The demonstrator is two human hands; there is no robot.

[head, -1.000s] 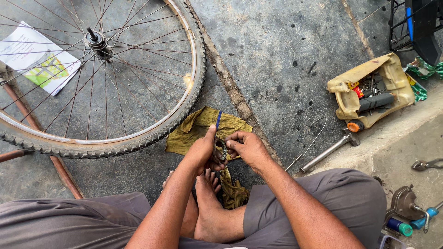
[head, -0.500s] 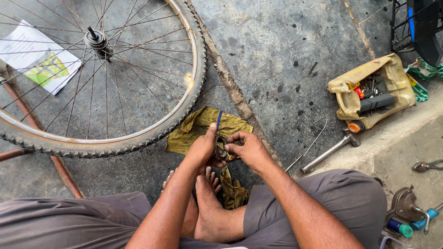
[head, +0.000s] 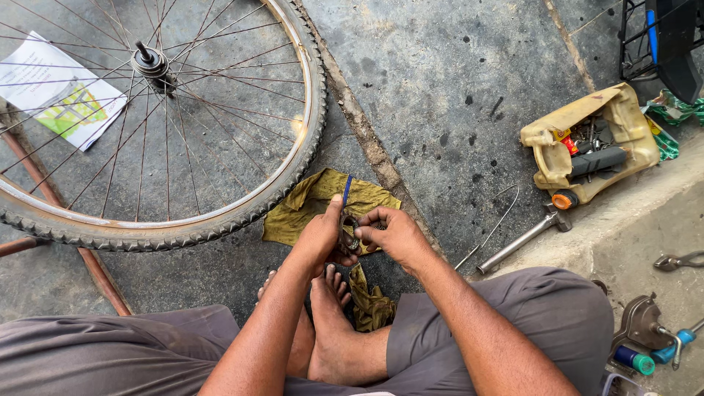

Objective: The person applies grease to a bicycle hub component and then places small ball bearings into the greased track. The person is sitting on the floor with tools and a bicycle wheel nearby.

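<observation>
Left hand [head: 319,238] and right hand [head: 392,233] meet above a crumpled olive-yellow cloth [head: 315,202] on the grey concrete floor [head: 440,81]. Fingers of both hands pinch a small round dark metal part [head: 350,235]; a thin blue-handled tool [head: 347,191] rises from the left grip. A spoked bicycle wheel with a knobbly black tyre [head: 220,213] lies just beside the cloth. Farther right: a cut yellow plastic container of parts [head: 623,117] and a steel hammer [head: 524,238].
</observation>
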